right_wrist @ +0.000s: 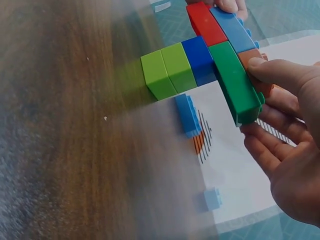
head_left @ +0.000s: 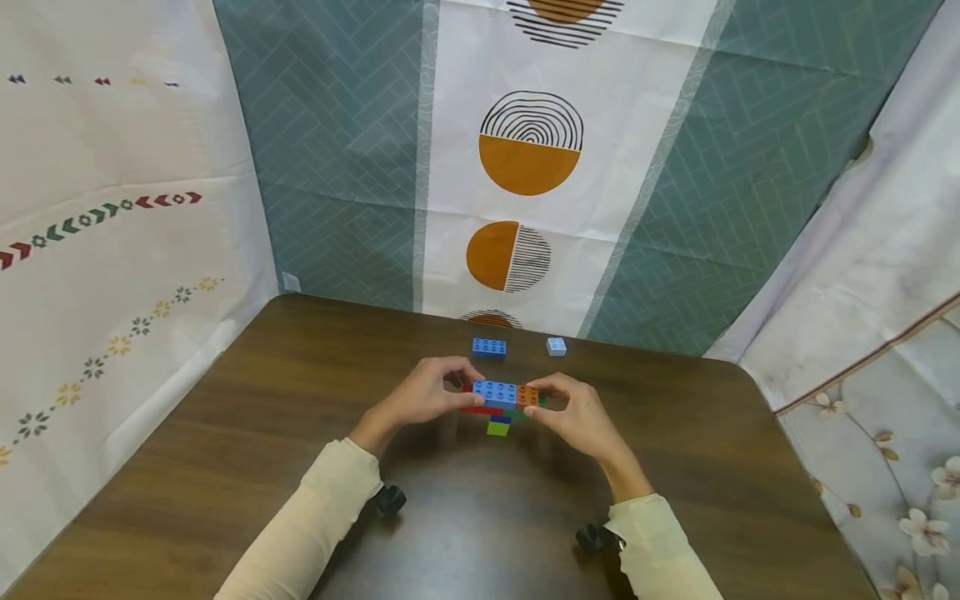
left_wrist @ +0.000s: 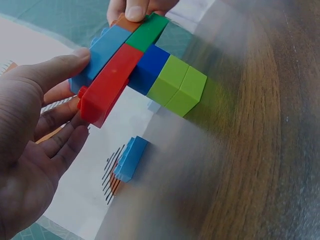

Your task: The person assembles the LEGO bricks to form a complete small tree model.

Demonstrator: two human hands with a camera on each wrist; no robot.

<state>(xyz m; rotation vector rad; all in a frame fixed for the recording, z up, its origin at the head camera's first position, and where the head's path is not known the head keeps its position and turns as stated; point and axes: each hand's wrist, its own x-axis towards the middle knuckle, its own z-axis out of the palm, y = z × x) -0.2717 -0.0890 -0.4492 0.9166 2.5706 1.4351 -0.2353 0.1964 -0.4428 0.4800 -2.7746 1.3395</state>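
1. The brick build [head_left: 504,402] is in front of me over the worktop [head_left: 450,542], between my two hands.
2. My left hand [head_left: 429,390] pinches the left end of the blue brick [head_left: 495,392], with the thumb on its near side and the fingers behind.
3. My right hand [head_left: 583,414] pinches the orange brick [head_left: 528,395] at the other end of the top row, with the thumb on the side facing me.
4. The relation that counts: the top row's long axis runs left to right across me, from one hand to the other. The blue brick lies just right of my left thumb, and the orange brick just left of my right fingers, so each hand is nearer its own end.
5. Beneath that row, the red brick [left_wrist: 110,82] lies on the left and the green brick [right_wrist: 235,85] on the right, end to end along the same line.
6. Under the middle, a dark blue brick [left_wrist: 148,69] sits on two lime bricks [right_wrist: 177,70], forming a narrow stem with wide arms above. The stem seems to stand on the worktop, but the blur there leaves me unsure of contact.
7. Beyond the build lie a loose blue brick [head_left: 489,347], nearer my left hand, and a small pale brick [head_left: 556,347], nearer my right.
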